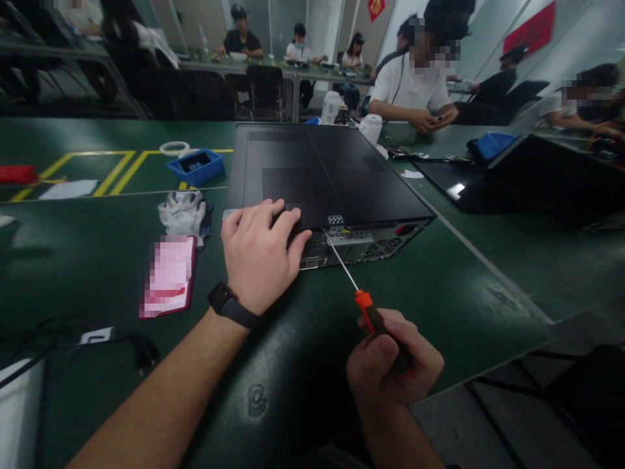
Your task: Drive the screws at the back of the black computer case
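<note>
A black desktop computer case [336,172] lies flat on the green table [97,260], its rear panel facing me. My left hand [258,251], with a black watch on the wrist, rests fingers spread on the case's near left corner. My right hand [393,368] is closed round the handle of an orange and black screwdriver [364,299]. The screwdriver's thin shaft runs up and left, and its tip touches the top edge of the rear panel near the middle.
White work gloves [183,212] and a phone [168,277] lie left of the case. A blue bin [195,166] sits behind them, a black cable [73,335] at the near left. Another black case [537,176] is at the right. Several people sit at tables beyond.
</note>
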`<action>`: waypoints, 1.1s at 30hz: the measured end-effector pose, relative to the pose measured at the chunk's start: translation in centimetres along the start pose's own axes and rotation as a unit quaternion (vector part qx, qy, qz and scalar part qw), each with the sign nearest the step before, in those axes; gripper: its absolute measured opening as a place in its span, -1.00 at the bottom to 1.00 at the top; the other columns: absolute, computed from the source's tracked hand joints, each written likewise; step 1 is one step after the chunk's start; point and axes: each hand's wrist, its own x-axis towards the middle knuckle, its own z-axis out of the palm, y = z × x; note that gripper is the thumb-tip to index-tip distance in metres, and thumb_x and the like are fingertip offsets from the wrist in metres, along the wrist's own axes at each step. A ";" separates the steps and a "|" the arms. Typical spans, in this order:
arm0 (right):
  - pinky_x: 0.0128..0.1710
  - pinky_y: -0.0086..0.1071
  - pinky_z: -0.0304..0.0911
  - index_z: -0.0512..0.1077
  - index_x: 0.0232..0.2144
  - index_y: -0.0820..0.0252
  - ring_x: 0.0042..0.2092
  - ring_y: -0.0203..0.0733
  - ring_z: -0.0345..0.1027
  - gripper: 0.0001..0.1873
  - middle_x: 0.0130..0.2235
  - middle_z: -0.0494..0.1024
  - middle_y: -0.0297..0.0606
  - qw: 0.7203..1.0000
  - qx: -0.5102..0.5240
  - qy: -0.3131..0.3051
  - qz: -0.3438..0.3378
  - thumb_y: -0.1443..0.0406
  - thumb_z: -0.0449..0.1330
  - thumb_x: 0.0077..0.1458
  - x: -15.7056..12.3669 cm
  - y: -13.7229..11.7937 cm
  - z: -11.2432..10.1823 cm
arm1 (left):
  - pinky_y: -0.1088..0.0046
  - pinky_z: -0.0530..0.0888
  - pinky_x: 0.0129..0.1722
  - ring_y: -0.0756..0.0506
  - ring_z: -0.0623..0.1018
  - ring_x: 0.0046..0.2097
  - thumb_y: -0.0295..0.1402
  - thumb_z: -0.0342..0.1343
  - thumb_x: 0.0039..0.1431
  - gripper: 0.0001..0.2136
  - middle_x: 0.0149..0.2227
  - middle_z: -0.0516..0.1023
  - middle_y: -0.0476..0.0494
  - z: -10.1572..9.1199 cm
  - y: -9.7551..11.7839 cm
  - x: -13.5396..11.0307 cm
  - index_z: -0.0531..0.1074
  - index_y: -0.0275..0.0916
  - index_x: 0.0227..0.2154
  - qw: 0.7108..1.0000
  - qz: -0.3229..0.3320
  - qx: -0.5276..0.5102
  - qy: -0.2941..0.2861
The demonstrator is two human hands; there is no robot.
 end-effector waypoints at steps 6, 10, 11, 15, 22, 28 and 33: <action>-0.45 -0.22 0.42 0.39 0.00 0.22 -0.38 -0.18 0.44 -0.72 -0.31 0.43 -0.29 0.999 0.033 -0.021 0.022 0.24 0.15 0.28 0.1 -0.3 0.3 | -0.06 0.30 0.16 -0.37 0.53 0.19 -0.21 0.12 0.33 -0.73 0.13 0.60 -0.28 0.1 -0.1 0.0 0.53 -0.12 0.02 1.000 0.002 0.003 0.000; -0.41 -0.17 0.45 0.33 0.04 0.14 -0.31 -0.13 0.46 -0.69 -0.26 0.42 -0.26 0.998 -0.002 -0.050 0.026 0.24 0.12 0.25 0.1 -0.5 -0.1 | -0.07 0.29 0.17 -0.37 0.53 0.19 -0.21 0.13 0.33 -0.73 0.13 0.60 -0.27 0.1 -0.1 0.0 0.53 -0.11 0.02 1.000 0.001 0.000 0.001; -0.40 -0.17 0.45 0.34 0.03 0.15 -0.30 -0.13 0.47 -0.69 -0.25 0.42 -0.26 0.998 -0.009 -0.050 0.023 0.26 0.13 0.25 0.1 -0.5 -0.2 | -0.08 0.29 0.18 -0.37 0.53 0.20 -0.21 0.12 0.33 -0.73 0.14 0.60 -0.28 0.1 -0.1 0.0 0.53 -0.12 0.02 1.000 -0.001 -0.002 -0.001; -0.41 -0.21 0.46 0.39 0.02 0.21 -0.33 -0.17 0.48 -0.70 -0.24 0.45 -0.27 1.000 -0.008 -0.026 0.010 0.36 0.17 0.23 -0.1 -0.3 -0.3 | -0.07 0.29 0.18 -0.37 0.52 0.20 -0.21 0.11 0.34 -0.72 0.14 0.59 -0.28 0.0 0.0 0.0 0.53 -0.13 0.03 1.000 -0.004 -0.002 -0.005; -0.48 -0.27 0.41 0.37 0.03 0.18 -0.39 -0.23 0.44 -0.73 -0.24 0.45 -0.28 0.999 0.018 -0.017 0.021 0.26 0.12 0.31 -0.2 -0.3 0.2 | -0.05 0.30 0.17 -0.36 0.53 0.20 -0.21 0.12 0.34 -0.74 0.13 0.60 -0.27 0.0 0.0 0.0 0.52 -0.11 0.02 1.000 0.004 0.006 0.002; -0.41 -0.20 0.46 0.34 0.02 0.18 -0.29 -0.15 0.48 -0.71 -0.24 0.43 -0.25 0.999 -0.018 -0.033 0.020 0.31 0.15 0.25 0.1 -0.4 -0.2 | -0.04 0.29 0.19 -0.35 0.53 0.21 -0.19 0.10 0.36 -0.72 0.14 0.59 -0.27 0.1 0.0 0.0 0.53 -0.15 0.03 1.000 0.003 0.009 0.002; -0.48 -0.30 0.44 0.41 0.03 0.24 -0.38 -0.24 0.48 -0.73 -0.27 0.48 -0.28 1.000 -0.014 -0.017 0.001 0.36 0.17 0.29 -0.2 0.0 -0.2 | -0.04 0.30 0.18 -0.35 0.54 0.19 -0.19 0.11 0.36 -0.72 0.13 0.60 -0.26 0.1 0.0 0.0 0.54 -0.16 0.01 1.000 0.004 0.012 0.006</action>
